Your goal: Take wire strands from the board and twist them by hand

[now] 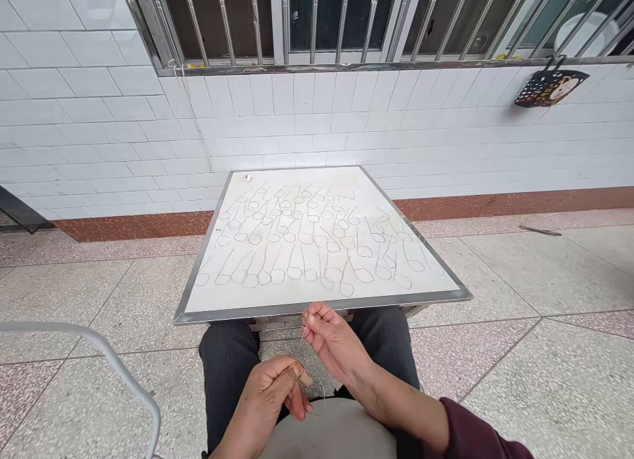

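Note:
My right hand (333, 343) is raised just in front of the table's near edge, its thumb and fingertips pinched on a thin wire-like strand (301, 342) that hangs toward the other hand. Lower and to the left, over my lap, my left hand (272, 393) is closed with its thumb pressed on a small tan piece (305, 378). Whether that piece is held or wrapped around a finger I cannot tell. A fine, pale end of strand curves out beside it. On the white tabletop (297, 300) lie several thin wires (294, 273), each bent into a round loop with a long straight tail.
A small red-and-white object (248, 178) sits at the table's far left corner. Behind stands a white tiled wall (307, 122) with a barred window, where a patterned bag (549, 88) hangs. A grey curved tube (113, 360) is at left; a dark stick (539, 230) lies on the floor.

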The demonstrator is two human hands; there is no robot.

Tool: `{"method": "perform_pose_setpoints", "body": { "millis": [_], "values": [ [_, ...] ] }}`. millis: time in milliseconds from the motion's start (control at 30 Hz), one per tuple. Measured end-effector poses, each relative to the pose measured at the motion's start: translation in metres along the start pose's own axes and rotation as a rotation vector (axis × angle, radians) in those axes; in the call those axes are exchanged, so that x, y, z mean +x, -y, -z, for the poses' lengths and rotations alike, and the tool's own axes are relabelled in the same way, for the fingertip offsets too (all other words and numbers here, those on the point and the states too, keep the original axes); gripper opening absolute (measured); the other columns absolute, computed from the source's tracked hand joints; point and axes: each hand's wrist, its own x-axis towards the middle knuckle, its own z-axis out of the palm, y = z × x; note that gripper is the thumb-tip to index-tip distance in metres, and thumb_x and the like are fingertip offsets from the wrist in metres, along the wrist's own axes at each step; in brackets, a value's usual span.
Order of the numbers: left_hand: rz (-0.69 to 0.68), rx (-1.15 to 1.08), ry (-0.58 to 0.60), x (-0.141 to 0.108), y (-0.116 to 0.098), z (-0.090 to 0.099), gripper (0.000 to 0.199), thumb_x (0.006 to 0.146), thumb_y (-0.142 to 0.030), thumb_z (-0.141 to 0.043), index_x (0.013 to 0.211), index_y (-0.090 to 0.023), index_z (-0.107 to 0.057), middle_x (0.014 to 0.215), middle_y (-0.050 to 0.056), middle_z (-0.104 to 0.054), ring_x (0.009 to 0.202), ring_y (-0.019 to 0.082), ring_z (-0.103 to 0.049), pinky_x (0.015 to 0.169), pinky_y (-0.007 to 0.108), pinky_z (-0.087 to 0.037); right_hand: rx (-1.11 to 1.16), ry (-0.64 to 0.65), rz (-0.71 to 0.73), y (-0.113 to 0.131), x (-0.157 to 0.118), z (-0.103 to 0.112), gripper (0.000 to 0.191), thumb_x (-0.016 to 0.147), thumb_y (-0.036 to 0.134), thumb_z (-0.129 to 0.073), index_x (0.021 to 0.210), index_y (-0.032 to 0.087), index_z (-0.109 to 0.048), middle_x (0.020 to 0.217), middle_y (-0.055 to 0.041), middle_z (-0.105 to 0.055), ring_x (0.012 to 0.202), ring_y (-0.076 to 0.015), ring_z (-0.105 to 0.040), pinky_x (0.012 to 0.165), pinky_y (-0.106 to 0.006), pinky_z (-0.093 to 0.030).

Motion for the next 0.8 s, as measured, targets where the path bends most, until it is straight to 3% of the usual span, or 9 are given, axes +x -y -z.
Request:
{"method": "perform_pose_setpoints", "body": {
  "millis": [500, 700, 800],
  "values": [
    [-0.023, 0.035, 0.0, -0.003, -0.004, -0.002, 0.037, 0.086, -0.049, -0.058, 0.067, -0.017, -0.064, 0.043, 0.0, -0.057, 0.049, 0.018, -0.059, 0.06, 0.03, -0.051, 0.06, -0.032, 0.012, 0.008, 0.003, 0.006, 0.021, 0.07, 0.022, -0.086, 0.076, 0.02, -0.066, 0.079, 0.002, -0.057, 0.067, -0.0085, -0.051, 0.068, -0.022, -0.047],
    [0.01, -0.058, -0.053, -0.008, 0.003, 0.005, 0.038, 0.087, -0.05, -0.06, 0.071, -0.017, -0.068, 0.043, 0.0, -0.059, 0.051, 0.018, -0.06, 0.061, 0.029, -0.05, 0.095, -0.296, 0.254, 0.038, 0.015, 0.03, 0.029, 0.063, 0.022, -0.09, 0.078, 0.023, -0.064, 0.08, 0.0043, -0.057, 0.07, -0.009, -0.052, 0.071, -0.022, -0.049],
    [0.007, -0.092, -0.073, -0.006, 0.006, 0.005, 0.036, 0.089, -0.048, -0.059, 0.073, -0.017, -0.067, 0.046, 0.0, -0.061, 0.055, 0.018, -0.062, 0.063, 0.029, -0.051, -0.088, -0.112, 0.079, 0.028, 0.003, 0.026, 0.021, 0.075, 0.031, -0.082, 0.088, 0.022, -0.069, 0.086, 0.0014, -0.061, 0.073, -0.0092, -0.054, 0.073, -0.023, -0.047]
  ]
}}
